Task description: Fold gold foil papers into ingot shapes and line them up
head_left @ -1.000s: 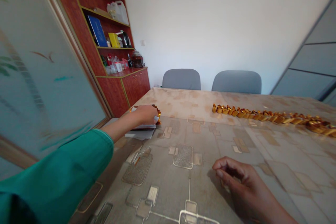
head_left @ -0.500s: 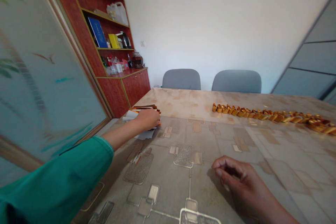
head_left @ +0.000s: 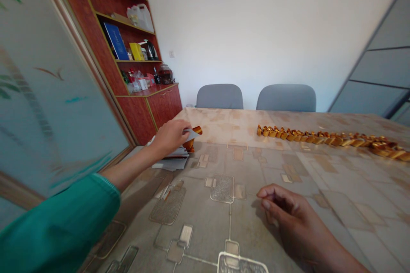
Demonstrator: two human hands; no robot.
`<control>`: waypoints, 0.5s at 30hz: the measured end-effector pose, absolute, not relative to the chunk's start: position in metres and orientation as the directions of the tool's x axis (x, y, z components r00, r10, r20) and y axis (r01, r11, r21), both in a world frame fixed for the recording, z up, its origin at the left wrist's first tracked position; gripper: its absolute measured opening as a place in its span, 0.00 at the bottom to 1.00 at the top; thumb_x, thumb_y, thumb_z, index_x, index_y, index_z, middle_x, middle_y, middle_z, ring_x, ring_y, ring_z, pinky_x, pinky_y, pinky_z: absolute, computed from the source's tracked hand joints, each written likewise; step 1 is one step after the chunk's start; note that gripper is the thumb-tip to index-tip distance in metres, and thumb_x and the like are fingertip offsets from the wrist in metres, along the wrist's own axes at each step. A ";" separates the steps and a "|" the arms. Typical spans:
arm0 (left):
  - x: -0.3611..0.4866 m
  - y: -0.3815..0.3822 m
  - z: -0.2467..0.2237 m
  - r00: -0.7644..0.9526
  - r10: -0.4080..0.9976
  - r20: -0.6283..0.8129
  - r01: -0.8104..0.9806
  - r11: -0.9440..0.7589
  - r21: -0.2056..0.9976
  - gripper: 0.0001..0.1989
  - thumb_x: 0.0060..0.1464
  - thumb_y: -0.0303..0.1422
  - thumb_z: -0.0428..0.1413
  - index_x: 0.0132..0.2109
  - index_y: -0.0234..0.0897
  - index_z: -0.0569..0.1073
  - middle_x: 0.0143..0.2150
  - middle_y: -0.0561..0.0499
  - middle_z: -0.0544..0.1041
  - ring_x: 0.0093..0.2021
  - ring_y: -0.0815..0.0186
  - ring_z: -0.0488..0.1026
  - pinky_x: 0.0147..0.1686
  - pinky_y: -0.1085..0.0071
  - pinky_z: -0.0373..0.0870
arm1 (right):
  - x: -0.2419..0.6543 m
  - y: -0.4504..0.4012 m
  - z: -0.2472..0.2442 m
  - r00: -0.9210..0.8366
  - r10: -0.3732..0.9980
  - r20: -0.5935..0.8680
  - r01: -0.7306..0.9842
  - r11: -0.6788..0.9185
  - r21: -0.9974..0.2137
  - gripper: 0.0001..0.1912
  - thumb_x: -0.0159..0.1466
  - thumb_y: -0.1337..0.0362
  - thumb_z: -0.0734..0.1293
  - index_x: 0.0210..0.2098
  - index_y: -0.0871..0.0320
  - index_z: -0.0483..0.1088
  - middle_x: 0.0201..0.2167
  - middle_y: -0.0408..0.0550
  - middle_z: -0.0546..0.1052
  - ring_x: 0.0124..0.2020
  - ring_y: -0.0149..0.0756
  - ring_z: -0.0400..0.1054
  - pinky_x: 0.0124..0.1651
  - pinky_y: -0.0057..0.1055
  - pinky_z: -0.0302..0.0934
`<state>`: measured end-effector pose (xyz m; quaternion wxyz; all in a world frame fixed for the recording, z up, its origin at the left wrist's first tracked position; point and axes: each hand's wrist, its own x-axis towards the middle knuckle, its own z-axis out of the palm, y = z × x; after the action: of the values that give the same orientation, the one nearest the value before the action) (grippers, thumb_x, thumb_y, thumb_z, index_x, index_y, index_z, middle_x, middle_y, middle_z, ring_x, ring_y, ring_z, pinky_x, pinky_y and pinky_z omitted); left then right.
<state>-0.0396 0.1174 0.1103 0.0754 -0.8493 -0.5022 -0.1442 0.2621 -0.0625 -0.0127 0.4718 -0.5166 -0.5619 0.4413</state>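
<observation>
Our left hand [head_left: 172, 137] was closed, thumb and fingers pinching one pale-and-gold sheet [head_left: 192, 134]. Its free end pointed between 2 and 3 o'clock; our fingers hid the rest, so we couldn't tell its full long axis. Our right hand [head_left: 288, 217] was half-curled over the bench [head_left: 201, 204], thumb near fingertips; we couldn't tell whether it gripped anything. One stack of sheets [head_left: 171, 163] lay at the left hand's 6 o'clock, its leaves too overlapped to count. At the right hand's 1 o'clock, one row of gold folded pieces [head_left: 323, 137] ran from about 9 to just past 3. Two grey chairs [head_left: 220, 96] stood at its 11 and 12.
</observation>
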 end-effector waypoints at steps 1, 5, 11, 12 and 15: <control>-0.038 0.111 0.111 0.483 0.799 0.358 0.849 -0.527 0.029 0.10 0.61 0.28 0.51 0.40 0.35 0.79 0.39 0.47 0.80 0.40 0.59 0.76 0.41 0.67 0.71 | 0.263 -0.062 -0.013 -0.024 0.997 0.071 0.143 0.073 -0.987 0.14 0.66 0.49 0.67 0.39 0.54 0.72 0.25 0.41 0.68 0.23 0.31 0.60 0.25 0.27 0.54; -0.020 0.060 0.096 0.617 0.639 0.459 0.698 -0.714 0.057 0.10 0.62 0.27 0.51 0.41 0.37 0.78 0.41 0.47 0.80 0.41 0.64 0.76 0.42 0.69 0.72 | 0.262 -0.063 -0.006 0.008 0.995 0.103 0.130 0.101 -0.986 0.22 0.66 0.47 0.67 0.54 0.51 0.67 0.38 0.49 0.74 0.29 0.35 0.67 0.28 0.31 0.64; 0.012 -0.030 0.043 0.746 0.307 0.591 0.272 -0.951 0.150 0.11 0.65 0.26 0.51 0.47 0.43 0.76 0.33 0.49 0.79 0.29 0.66 0.76 0.28 0.72 0.76 | 0.256 -0.066 0.000 0.048 0.991 0.127 0.201 0.115 -0.973 0.50 0.59 0.40 0.69 0.71 0.51 0.46 0.65 0.67 0.63 0.52 0.54 0.72 0.41 0.45 0.73; 0.015 -0.037 0.036 0.747 0.310 0.588 0.253 -0.951 0.180 0.12 0.65 0.25 0.51 0.49 0.43 0.76 0.33 0.50 0.79 0.28 0.67 0.76 0.27 0.72 0.77 | 0.256 -0.066 -0.001 0.049 0.990 0.131 0.225 0.117 -0.967 0.51 0.57 0.41 0.71 0.71 0.52 0.46 0.65 0.66 0.64 0.53 0.55 0.72 0.43 0.46 0.73; 0.016 -0.046 0.025 0.764 0.217 0.608 0.192 -0.976 0.108 0.12 0.64 0.26 0.53 0.51 0.43 0.75 0.36 0.49 0.81 0.30 0.65 0.78 0.30 0.71 0.80 | 0.258 -0.062 -0.005 0.048 0.992 0.117 0.203 0.105 -0.974 0.45 0.58 0.48 0.73 0.68 0.53 0.54 0.56 0.62 0.75 0.51 0.54 0.74 0.46 0.48 0.72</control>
<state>0.0164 -0.0463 0.0249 -0.0195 -0.9389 -0.1089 -0.3259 0.2578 -0.0625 -0.0054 0.4891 -0.5335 -0.5597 0.4035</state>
